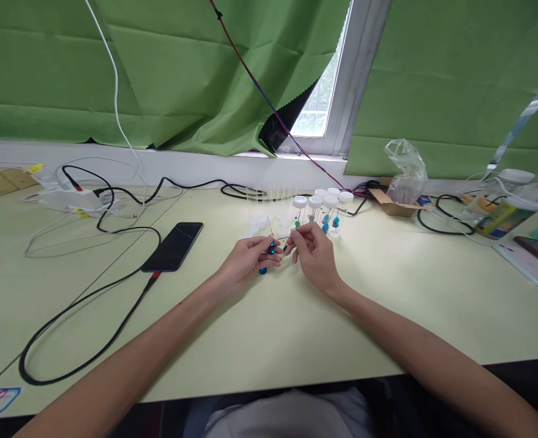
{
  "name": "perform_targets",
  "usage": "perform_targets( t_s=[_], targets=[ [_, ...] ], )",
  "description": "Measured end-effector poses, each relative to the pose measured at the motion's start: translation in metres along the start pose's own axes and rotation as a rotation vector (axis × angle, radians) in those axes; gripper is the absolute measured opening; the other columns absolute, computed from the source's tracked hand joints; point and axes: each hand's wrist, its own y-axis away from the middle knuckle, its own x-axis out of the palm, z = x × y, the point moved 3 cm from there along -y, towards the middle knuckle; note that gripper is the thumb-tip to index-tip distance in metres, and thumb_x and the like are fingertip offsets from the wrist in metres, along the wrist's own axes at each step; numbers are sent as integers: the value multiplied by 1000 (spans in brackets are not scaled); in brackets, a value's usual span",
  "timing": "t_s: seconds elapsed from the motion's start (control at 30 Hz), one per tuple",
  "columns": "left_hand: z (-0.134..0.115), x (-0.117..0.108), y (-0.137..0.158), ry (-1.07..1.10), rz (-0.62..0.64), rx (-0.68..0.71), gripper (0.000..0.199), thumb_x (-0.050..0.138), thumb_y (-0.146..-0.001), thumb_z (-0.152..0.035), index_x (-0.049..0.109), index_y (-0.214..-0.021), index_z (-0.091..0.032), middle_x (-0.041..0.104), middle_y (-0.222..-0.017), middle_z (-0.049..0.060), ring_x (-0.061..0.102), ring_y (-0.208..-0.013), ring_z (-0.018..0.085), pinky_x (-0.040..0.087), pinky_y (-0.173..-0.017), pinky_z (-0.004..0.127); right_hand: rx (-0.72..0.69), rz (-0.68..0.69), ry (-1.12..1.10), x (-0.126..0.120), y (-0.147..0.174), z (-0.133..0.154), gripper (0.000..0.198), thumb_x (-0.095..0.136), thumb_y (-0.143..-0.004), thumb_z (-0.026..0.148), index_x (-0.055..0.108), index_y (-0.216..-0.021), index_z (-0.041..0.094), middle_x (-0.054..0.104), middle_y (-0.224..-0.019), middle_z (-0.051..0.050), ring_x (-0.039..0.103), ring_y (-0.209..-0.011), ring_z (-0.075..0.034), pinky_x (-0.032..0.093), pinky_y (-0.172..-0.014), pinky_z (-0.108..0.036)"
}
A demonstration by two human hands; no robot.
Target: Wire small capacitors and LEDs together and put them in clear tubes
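Note:
My left hand [249,258] is closed, thumb and fingers pinching a shiny blue disc-shaped electronic component [272,247] whose thin wire legs point up. Just below those fingertips, another blue disc component [263,271] shows near the table. My right hand [313,252] is pinched close by, its fingertips almost meeting the left ones. A thin wire-like line runs between the two hands, but what the right fingers hold is too small to tell. Behind the hands stand several clear vials with white caps [299,201], with green, grey and blue leaded components [336,222] inside.
Loose white caps [251,231] and clear open tubes [255,201] are behind my left hand. A black phone [173,246] with a cable [132,328] lies left. A small carton [392,202] with a plastic bag is at the back right, a power strip [70,199] at the back left.

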Motion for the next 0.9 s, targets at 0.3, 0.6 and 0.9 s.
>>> perform_targets(
  t_s=[0.3, 0.6, 0.9],
  targets=[
    [-4, 5, 4, -28, -27, -19, 28, 67, -91, -36, 70, -77, -11, 70, -79, 11, 66, -70, 15, 55, -76, 31, 5, 33, 7, 1, -1, -2, 25, 61, -93, 44, 53, -88, 22, 65, -76, -1, 66, -62, -14, 50, -47, -24],
    [-6, 5, 4, -46, -72, -5, 26, 69, -89, -33, 70, -78, -10, 70, -79, 10, 65, -67, 14, 56, -72, 30, 11, 49, 23, 0, -1, -4, 24, 61, -93, 43, 54, -87, 21, 65, -75, 0, 66, -61, -14, 49, -46, -24],
    [-5, 4, 2, -64, -77, -4, 26, 66, -92, -31, 68, -78, -9, 68, -77, 9, 63, -63, 13, 54, -65, 26, 19, 48, 9, 0, -2, -5, 20, 61, -93, 39, 54, -87, 21, 65, -76, 0, 66, -61, -14, 49, -45, -24]
  ],
)
